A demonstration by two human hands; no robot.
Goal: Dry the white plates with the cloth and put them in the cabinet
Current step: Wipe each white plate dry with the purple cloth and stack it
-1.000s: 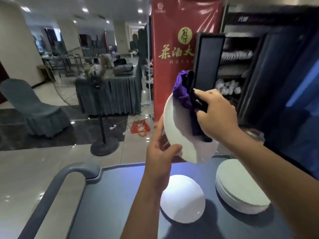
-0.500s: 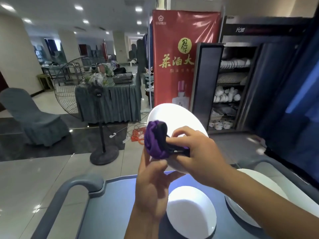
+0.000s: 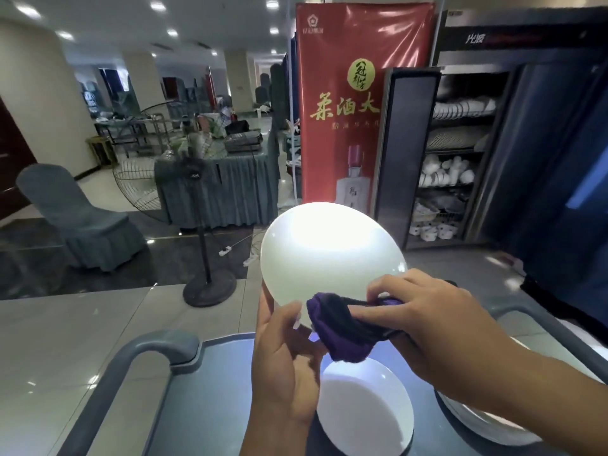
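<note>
My left hand [image 3: 284, 366] grips the near lower edge of a white plate [image 3: 329, 255], held up with its face toward me above the cart. My right hand [image 3: 424, 320] holds a bunched purple cloth [image 3: 345, 327] against the plate's lower rim. Below them a second white plate [image 3: 368, 403] lies on the cart. A stack of white plates [image 3: 487, 422] sits at the right, partly hidden by my right forearm. The cabinet [image 3: 457, 153] stands open behind, its shelves filled with white dishes.
The grey cart [image 3: 141, 366] with a rounded handle is right below me. A standing fan [image 3: 204, 258] is on the floor to the left, beside a skirted table [image 3: 217, 189] and a covered chair [image 3: 75, 218]. A red banner [image 3: 345, 103] stands left of the cabinet.
The plate has turned from edge-on to facing me and come lower. The cloth has slid from the plate's top to its lower rim. My view has tilted down and nearer.
</note>
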